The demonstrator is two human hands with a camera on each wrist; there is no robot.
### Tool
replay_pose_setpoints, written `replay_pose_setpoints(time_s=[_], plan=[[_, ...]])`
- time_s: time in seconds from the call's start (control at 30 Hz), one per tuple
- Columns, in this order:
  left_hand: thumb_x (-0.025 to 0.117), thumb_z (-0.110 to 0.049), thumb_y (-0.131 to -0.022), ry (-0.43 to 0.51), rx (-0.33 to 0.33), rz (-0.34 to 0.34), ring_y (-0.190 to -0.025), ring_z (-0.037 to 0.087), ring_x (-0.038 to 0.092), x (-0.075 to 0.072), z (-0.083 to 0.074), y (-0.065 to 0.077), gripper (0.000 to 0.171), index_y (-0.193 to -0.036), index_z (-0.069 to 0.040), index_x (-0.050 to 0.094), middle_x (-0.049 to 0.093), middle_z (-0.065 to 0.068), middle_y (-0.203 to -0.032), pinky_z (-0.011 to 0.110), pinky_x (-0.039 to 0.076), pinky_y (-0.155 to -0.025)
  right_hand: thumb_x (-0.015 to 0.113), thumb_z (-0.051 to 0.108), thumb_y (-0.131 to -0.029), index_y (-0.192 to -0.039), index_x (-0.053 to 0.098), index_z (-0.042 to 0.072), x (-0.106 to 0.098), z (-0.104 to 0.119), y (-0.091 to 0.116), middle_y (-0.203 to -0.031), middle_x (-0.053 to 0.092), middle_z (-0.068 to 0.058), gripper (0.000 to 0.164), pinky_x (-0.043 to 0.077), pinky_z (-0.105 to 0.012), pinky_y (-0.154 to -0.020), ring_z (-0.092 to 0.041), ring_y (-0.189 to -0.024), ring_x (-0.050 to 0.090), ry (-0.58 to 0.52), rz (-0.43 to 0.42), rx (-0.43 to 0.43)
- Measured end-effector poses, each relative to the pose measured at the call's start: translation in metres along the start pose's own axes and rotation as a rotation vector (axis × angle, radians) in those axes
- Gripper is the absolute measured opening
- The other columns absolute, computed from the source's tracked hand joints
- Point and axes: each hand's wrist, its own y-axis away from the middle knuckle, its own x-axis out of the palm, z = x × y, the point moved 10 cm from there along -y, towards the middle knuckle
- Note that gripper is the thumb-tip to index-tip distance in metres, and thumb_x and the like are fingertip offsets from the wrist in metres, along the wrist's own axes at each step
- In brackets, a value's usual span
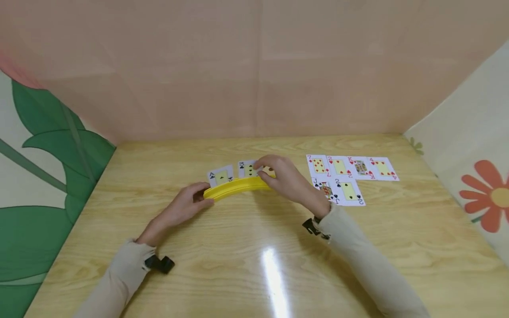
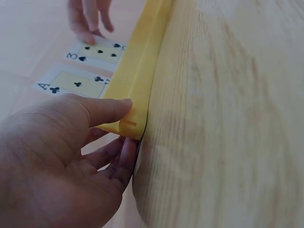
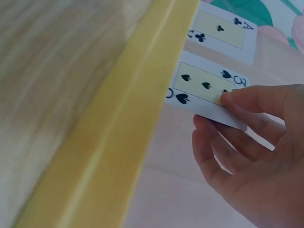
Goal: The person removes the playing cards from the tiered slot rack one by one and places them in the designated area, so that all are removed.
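Note:
A curved yellow card holder (image 1: 238,187) stands on the table, and my left hand (image 1: 190,204) grips its left end, thumb on the near face and fingers behind. An ace of clubs (image 3: 219,31) is upright in the holder near that hand. To its right stands a three of spades (image 3: 205,85), its lower edge at the holder. My right hand (image 1: 287,179) pinches this card by its upper corner between thumb and fingers. In the head view the right hand covers part of the card and the holder's right end.
Face-up cards lie at the right in two rows. The back row has a seven of diamonds (image 1: 319,165), a two (image 1: 339,166), a court card (image 1: 361,168) and a four (image 1: 382,168). In front are a jack (image 1: 326,191) and a two of spades (image 1: 350,192). A pink wall rises behind.

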Motion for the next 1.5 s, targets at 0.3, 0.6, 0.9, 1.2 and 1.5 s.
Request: replay_pose_setpoints(time_s=[0.3,0.6,0.9,1.2,1.5], plan=[[0.069,-0.016,-0.096,-0.010,-0.011,0.006,-0.094,0.020,0.056,-0.001,0.000,-0.001,0.042,-0.135,-0.005,0.058,0.063,0.011,-0.120,0.030,0.049,-0.078,0.063,0.003,-0.096,-0.107,0.073,0.001,0.003,-0.006,0.002,-0.113,0.071,-0.011,0.015,0.055,-0.041,-0.087,-0.022,-0.099,0.067,-0.021,-0.024,0.007],[0.069,-0.016,-0.096,-0.006,-0.013,0.006,-0.095,0.020,0.056,0.000,-0.001,-0.001,0.043,-0.136,-0.005,0.058,0.062,0.011,-0.122,0.031,0.049,-0.078,0.062,0.002,-0.096,-0.106,0.073,0.001,0.002,-0.006,0.004,-0.112,0.072,-0.010,0.015,0.056,-0.036,-0.085,-0.020,-0.096,0.068,-0.016,-0.023,0.001],[0.069,-0.016,-0.096,-0.007,-0.011,0.004,-0.094,0.020,0.056,0.001,-0.003,-0.001,0.042,-0.134,-0.005,0.059,0.063,0.011,-0.120,0.031,0.049,-0.078,0.061,-0.004,-0.094,-0.112,0.072,0.001,-0.004,-0.009,0.006,-0.118,0.070,-0.012,0.022,0.056,-0.029,-0.080,-0.021,-0.096,0.068,-0.017,-0.035,0.020],[0.069,-0.015,-0.096,-0.005,-0.012,0.001,-0.093,0.020,0.056,0.003,-0.003,-0.001,0.042,-0.135,-0.005,0.058,0.063,0.011,-0.120,0.029,0.049,-0.077,0.060,-0.006,-0.094,-0.112,0.072,0.001,-0.021,-0.003,0.009,-0.116,0.070,-0.012,0.022,0.057,-0.029,-0.073,-0.021,-0.093,0.068,0.003,-0.082,0.015],[0.069,-0.015,-0.096,-0.007,-0.006,-0.002,-0.093,0.020,0.056,0.003,-0.002,-0.001,0.041,-0.134,-0.005,0.059,0.063,0.011,-0.119,0.029,0.049,-0.077,0.065,0.004,-0.095,-0.112,0.070,0.001,-0.038,0.011,0.013,-0.111,0.070,-0.010,0.018,0.057,-0.038,-0.077,-0.021,-0.091,0.066,0.011,-0.188,-0.049]])
